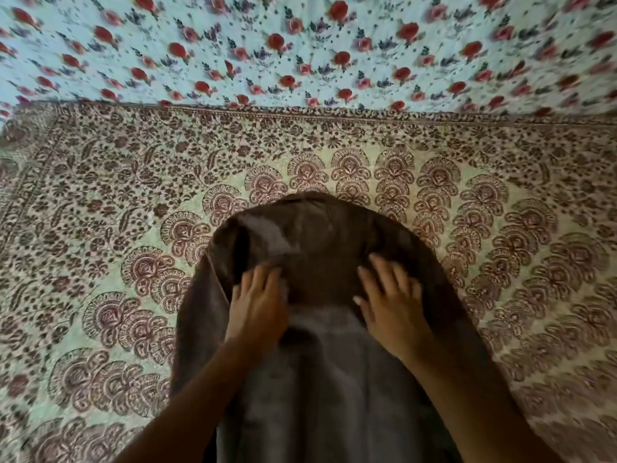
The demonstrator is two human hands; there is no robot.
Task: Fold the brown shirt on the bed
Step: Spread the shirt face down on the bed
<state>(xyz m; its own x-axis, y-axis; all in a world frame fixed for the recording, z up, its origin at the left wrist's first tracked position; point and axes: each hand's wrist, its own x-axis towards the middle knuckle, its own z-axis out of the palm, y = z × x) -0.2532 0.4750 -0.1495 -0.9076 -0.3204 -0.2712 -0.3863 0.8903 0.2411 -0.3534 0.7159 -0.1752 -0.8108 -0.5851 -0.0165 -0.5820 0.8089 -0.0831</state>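
The brown shirt (pixel 320 329) lies lengthwise on the bed, over a block-printed bedspread (pixel 100 228) with maroon floral motifs; beyond that, a pale blue sheet with red roses (pixel 300 45) covers the far part of the bed. The shirt's far end is rounded over, and a darker doubled layer sits across it, so one fold seems to be in place, with the near part running out of view at the bottom edge.

The left hand (pixel 257 309) and right hand (pixel 390 305) both rest palm-down on the cloth, fingers spread and flat, gripping nothing; they press along the edge where the folded layer meets the single layer below.

The risks, as I judge them:
- Soft cloth creeps under flat palms, so pushing outward unevenly could skew the fold line and leave one side longer
- The left edge already shows a raised ridge; pressing over it would set a crease rather than smooth it
- Lifting both hands at once may let the top layer spring back open
- The bedspread beneath is loose fabric and could bunch and drag the shirt with it

The picture is motion-blurred, so finer wrinkles cannot be made out
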